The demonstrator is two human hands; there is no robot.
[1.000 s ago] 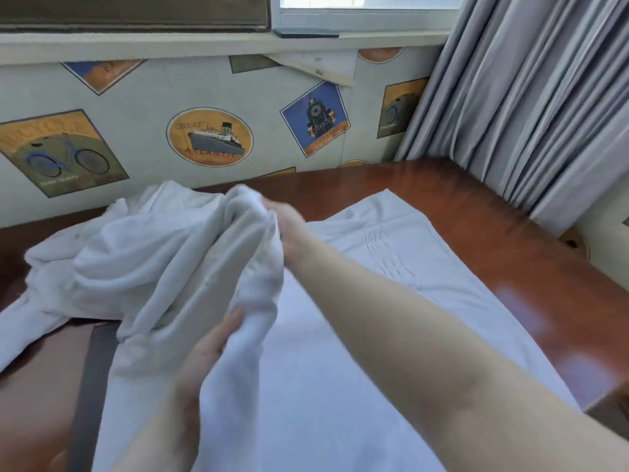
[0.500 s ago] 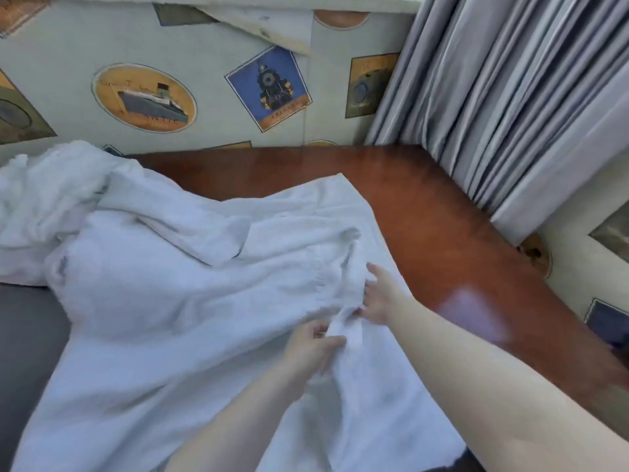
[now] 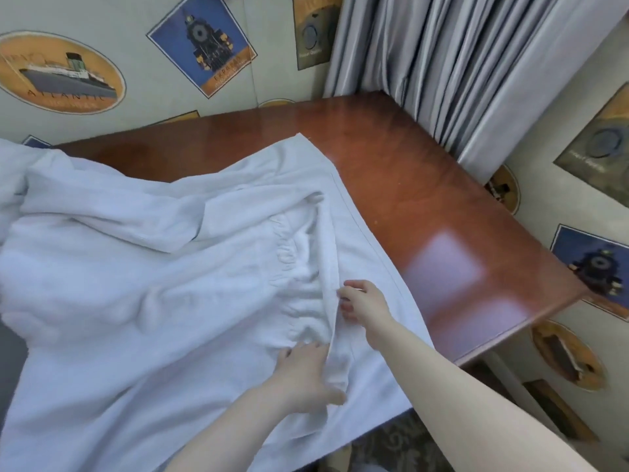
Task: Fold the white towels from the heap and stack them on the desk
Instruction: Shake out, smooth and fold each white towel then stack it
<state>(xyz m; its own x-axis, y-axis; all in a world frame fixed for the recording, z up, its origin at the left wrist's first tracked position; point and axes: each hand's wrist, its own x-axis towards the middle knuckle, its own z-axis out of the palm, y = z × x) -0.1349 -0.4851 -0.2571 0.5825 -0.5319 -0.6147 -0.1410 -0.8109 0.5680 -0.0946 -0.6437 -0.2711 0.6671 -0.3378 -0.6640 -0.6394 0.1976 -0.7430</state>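
A second before, both hands had held a bunched white towel up off the desk; at this moment it had come down and lay spread, rumpled, over another towel that already lay flat underneath. The lifting was done, and I judged the work had passed to finding an edge and straightening the cloth before any fold.

The left hand (image 3: 303, 376) pinched the top towel (image 3: 143, 284) at its near right edge, fingers curled into the cloth, with a loose flap hanging just past the thumb. The right hand (image 3: 362, 306) sat just beyond it along that same edge, fingers bent and pinching the hem as far as could be told; the fingertips were partly hidden in the fold.

From the two grips the towel ran away to the left and towards the wall, its long axis roughly slanting from the near left up to the far right corner, though the wrinkles made that a rough reading. The gripped edge ran from the hands away towards the far corner. The flat towel (image 3: 377, 267) showed as a strip to the right of the hands, on the desk (image 3: 425, 185). The rest of the heap (image 3: 13, 185) lay well to the left of both grips.
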